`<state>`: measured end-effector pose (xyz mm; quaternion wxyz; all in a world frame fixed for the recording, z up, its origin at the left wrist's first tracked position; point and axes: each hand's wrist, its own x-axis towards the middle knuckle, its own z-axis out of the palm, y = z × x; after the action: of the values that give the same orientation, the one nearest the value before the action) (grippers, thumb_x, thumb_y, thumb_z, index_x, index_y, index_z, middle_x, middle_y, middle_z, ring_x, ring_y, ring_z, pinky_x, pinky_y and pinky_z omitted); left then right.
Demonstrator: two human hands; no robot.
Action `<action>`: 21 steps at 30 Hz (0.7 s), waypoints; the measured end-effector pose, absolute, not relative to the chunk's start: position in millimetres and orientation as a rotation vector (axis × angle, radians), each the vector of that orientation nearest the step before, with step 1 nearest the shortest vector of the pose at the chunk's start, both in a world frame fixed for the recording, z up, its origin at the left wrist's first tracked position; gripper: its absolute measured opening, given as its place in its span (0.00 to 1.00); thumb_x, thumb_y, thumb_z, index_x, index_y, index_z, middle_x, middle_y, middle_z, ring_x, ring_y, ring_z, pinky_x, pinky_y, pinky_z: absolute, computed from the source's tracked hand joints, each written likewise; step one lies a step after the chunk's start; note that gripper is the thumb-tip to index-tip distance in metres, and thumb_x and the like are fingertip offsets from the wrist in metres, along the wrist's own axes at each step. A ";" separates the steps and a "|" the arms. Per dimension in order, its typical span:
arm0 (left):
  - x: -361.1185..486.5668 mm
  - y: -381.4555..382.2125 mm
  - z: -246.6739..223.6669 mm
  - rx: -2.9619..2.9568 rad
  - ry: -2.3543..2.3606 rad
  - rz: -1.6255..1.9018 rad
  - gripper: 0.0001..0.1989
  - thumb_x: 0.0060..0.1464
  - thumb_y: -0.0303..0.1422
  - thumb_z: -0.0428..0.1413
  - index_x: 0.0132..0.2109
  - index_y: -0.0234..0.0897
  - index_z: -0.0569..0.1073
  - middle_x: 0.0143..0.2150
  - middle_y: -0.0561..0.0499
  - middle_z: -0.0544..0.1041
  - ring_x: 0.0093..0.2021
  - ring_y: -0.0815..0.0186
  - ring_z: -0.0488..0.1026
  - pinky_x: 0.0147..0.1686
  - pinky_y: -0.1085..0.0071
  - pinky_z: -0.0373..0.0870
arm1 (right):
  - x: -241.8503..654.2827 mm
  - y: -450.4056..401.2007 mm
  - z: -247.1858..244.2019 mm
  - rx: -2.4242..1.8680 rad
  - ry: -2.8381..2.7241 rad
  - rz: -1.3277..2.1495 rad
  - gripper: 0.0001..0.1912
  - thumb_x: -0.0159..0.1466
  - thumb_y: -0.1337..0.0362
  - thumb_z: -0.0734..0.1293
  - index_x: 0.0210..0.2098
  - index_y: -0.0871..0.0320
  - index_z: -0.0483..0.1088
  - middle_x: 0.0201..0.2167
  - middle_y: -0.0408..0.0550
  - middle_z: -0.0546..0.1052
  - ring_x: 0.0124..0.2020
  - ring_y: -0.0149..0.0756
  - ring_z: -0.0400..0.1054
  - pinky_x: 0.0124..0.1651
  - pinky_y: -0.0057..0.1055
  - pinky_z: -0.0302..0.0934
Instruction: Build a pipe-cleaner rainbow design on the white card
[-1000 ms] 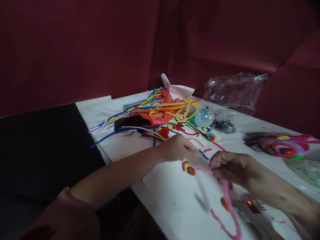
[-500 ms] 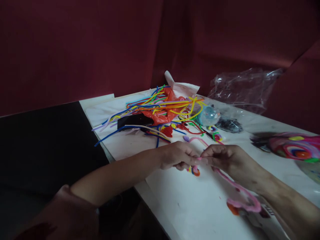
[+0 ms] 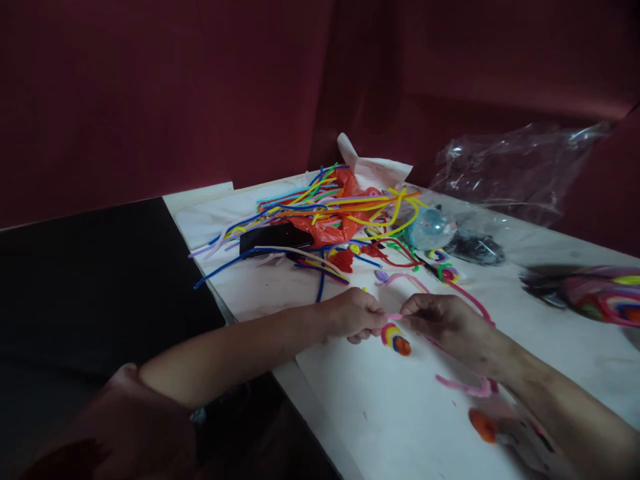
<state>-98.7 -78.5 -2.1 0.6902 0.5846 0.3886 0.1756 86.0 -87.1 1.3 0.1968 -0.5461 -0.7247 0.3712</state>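
Note:
A pink pipe cleaner [image 3: 393, 317] stretches across the small gap between my two hands, above the white table [image 3: 350, 393]. My left hand [image 3: 356, 315] pinches one end of it. The fingers of my right hand [image 3: 445, 330] grip it a short way along, and its loose curved length trails below the right wrist. Just under the pinched part lies a rolled multicoloured pipe-cleaner piece [image 3: 397, 341] with an orange end. An orange coil [image 3: 483, 425] rests nearer me, beside my right forearm.
Loose coloured pipe cleaners [image 3: 300, 210] pile on an orange plastic bag [image 3: 333, 232] at the back. A black flat object [image 3: 275, 238] lies among them. Farther right are a bluish clear round container [image 3: 430, 229], a clear plastic bag [image 3: 520, 173] and a colourful coiled piece [image 3: 605, 293].
My hands have drawn slightly apart, and more pink pipe cleaner shows between them. Its loose tail has swung up and left. The view has shifted a little.

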 end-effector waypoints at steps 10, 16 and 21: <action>-101.8 -76.8 -17.7 1.746 1.105 0.489 0.11 0.39 0.24 0.52 0.35 0.34 0.69 0.21 0.56 0.67 0.22 0.73 0.63 0.22 0.77 0.58 | 92.1 -63.4 -23.9 -1.443 -2.153 1.026 0.11 0.50 0.57 0.61 0.23 0.61 0.65 0.19 0.44 0.64 0.20 0.31 0.56 0.21 0.25 0.50; -103.9 -80.7 -16.0 2.187 1.031 0.574 0.09 0.44 0.26 0.50 0.34 0.36 0.73 0.24 0.53 0.70 0.26 0.70 0.64 0.26 0.76 0.57 | 89.0 -65.2 -22.6 -1.498 -2.195 0.945 0.10 0.49 0.59 0.59 0.22 0.60 0.64 0.18 0.42 0.64 0.20 0.30 0.56 0.20 0.23 0.50; -104.0 -78.6 -22.3 2.431 0.955 0.500 0.07 0.47 0.28 0.48 0.28 0.35 0.71 0.24 0.51 0.70 0.27 0.68 0.65 0.26 0.74 0.55 | 88.6 -66.9 -21.4 -1.504 -2.233 0.910 0.09 0.48 0.60 0.58 0.20 0.59 0.63 0.18 0.41 0.64 0.20 0.29 0.55 0.20 0.23 0.50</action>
<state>-104.0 -78.6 -22.3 0.2386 0.8878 0.3486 0.1827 88.6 -66.9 -21.4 0.1495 -0.5232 -0.7769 0.3167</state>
